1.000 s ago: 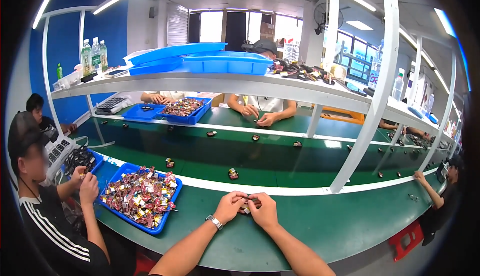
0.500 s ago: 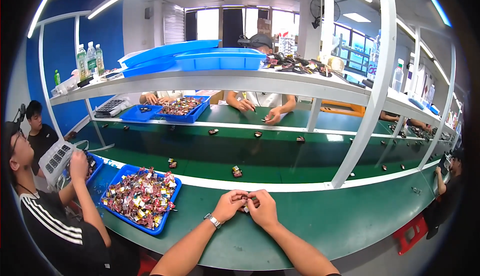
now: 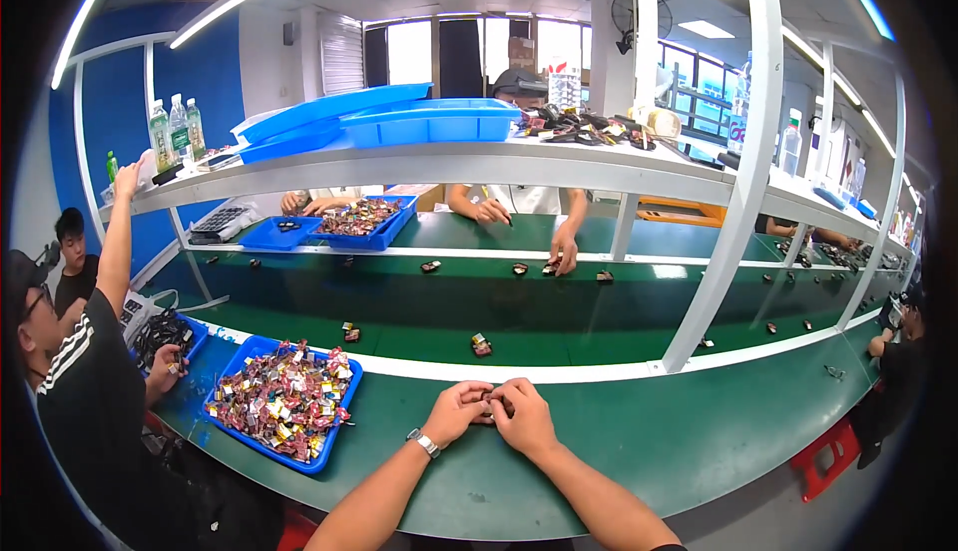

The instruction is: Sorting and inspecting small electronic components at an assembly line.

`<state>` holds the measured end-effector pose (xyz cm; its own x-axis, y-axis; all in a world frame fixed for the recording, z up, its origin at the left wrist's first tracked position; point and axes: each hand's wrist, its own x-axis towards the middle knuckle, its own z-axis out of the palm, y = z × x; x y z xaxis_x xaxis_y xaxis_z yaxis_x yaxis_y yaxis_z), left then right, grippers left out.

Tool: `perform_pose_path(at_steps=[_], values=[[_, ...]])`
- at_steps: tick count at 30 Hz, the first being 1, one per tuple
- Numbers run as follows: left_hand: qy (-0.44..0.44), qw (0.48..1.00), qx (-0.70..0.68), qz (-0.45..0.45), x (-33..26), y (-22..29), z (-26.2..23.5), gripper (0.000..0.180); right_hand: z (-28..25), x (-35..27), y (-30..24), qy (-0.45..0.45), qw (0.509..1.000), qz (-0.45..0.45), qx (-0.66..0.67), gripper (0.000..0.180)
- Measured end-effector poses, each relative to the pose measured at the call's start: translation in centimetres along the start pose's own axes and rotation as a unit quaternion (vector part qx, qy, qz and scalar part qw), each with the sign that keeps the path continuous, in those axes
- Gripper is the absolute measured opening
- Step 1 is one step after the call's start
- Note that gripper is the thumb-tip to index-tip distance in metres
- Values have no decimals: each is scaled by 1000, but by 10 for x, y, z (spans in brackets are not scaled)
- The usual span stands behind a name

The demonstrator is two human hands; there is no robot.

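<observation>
My left hand [image 3: 457, 416] and my right hand [image 3: 524, 419] meet over the green bench [image 3: 424, 491]. Their fingertips are closed around a small dark-reddish electronic part [image 3: 487, 415], mostly covered by the fingers. A watch [image 3: 424, 441] is on my left wrist. To the left of my hands stands a blue tray [image 3: 321, 459], heaped with many similar red, white and yellow parts [image 3: 279, 398]. On the green belt [image 3: 429, 316] just beyond the white rail lies one such part [image 3: 481, 344], with several more spread along it.
A white shelf [image 3: 449, 164] on posts [image 3: 733, 222] spans the belt, carrying blue trays [image 3: 429, 122] and bottles [image 3: 178, 127]. At left, a co-worker [image 3: 110, 371] sits close beside the heaped tray. Another person's hand [image 3: 564, 252] is across the belt. A red stool [image 3: 826, 459] stands at right.
My hands stay together around the part. The left co-worker has raised an arm to the shelf. The person opposite has reached down to the belt, and the belt's parts have shifted slightly right.
</observation>
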<state>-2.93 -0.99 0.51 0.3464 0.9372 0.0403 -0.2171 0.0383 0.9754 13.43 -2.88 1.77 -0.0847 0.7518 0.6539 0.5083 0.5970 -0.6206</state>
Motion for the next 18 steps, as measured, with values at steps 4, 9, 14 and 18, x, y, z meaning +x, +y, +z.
perform_pose_path(at_steps=[4, 9, 14, 18], values=[[-9, 1000, -11, -14, -1, 4, -1, 32, -2, 2, -5, -9, 997, -42, -65, 12], [-15, 1000, -16, -14, 2, 3, -1, 32, 3, 1, 5, -3, 995, -57, -78, 12], [-11, 1000, -16, -24, 1, 3, 1, 31, 6, -1, 7, 7, 995, -47, -90, 11], [-1, 999, -41, -13, 2, 0, -4, 31, 1, 3, 4, -33, 996, -56, -68, 22]])
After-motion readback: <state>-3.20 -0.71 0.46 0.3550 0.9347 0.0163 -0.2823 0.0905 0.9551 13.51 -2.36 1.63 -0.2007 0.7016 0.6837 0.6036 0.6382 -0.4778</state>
